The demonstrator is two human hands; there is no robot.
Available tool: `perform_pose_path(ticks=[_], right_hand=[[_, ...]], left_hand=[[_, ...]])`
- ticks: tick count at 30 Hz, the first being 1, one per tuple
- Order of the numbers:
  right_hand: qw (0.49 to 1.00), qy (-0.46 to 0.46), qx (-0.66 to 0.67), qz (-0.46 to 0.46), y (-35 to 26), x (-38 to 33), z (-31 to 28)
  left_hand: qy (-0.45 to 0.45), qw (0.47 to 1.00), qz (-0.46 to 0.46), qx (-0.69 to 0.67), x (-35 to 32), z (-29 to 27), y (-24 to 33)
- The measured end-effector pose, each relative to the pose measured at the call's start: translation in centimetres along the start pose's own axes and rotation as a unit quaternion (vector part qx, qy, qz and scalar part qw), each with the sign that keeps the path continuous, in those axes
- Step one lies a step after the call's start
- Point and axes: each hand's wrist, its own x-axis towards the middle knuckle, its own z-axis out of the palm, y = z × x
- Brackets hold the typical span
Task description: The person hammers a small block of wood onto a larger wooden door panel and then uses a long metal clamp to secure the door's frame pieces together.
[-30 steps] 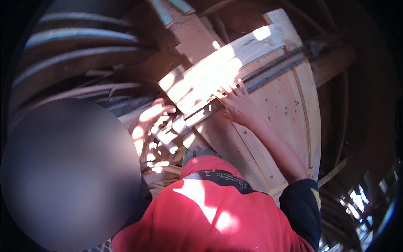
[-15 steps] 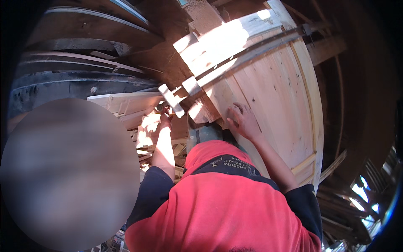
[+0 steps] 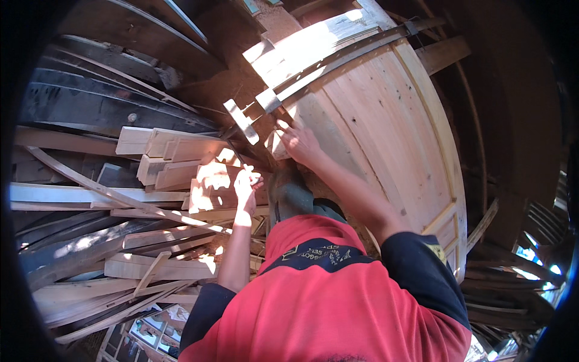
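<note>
A large pale wooden panel (image 3: 386, 127) with raised framing lies at the right, a long metal bar clamp (image 3: 344, 57) running across its far end. The clamp's handle end (image 3: 241, 120) juts out past the panel's left edge. My right hand (image 3: 300, 145) is at that edge just below the clamp jaw, its fingers apart and touching a small wood block (image 3: 278, 146), which it partly covers. Left of the panel, my left hand (image 3: 246, 186) is closed around a slim dark tool (image 3: 236, 152) that points away from me. Its far end is hard to make out in shadow.
Stacked short boards (image 3: 175, 148) lie left of my left hand. Several long strips and planks (image 3: 151, 265) fill the lower left. Dark curved-looking boards (image 3: 90, 99) stand at the far left. A wood beam (image 3: 446, 55) sticks out beyond the panel's right edge.
My right hand has moved left from the panel's face to the wood block by the clamp. My left hand has come slightly nearer. A large blurred round shape at the left is gone.
</note>
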Motion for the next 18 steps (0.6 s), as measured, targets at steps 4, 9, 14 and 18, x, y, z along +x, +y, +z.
perform_pose_path(ticks=[4, 9, 14, 18], right_hand=[[0.857, -0.333, -0.366, -0.142, 2.6, 3.7, 2.6], [0.803, -0.405, -0.408, -0.157, 2.9, 4.3, -0.5], [0.825, -0.343, -0.423, -0.148, 1.1, 4.2, -0.3], [0.817, -0.364, -0.429, -0.126, 0.6, 4.8, -0.6]], left_hand=[[0.007, 0.999, 0.049, 0.015, -2.8, 0.3, 4.5], [-0.105, 0.93, 0.217, -0.277, 0.3, 3.4, 15.2], [0.083, 0.966, 0.243, -0.034, 13.0, -1.8, 15.4], [0.148, 0.979, 0.14, 0.01, 16.2, -3.2, 11.0]])
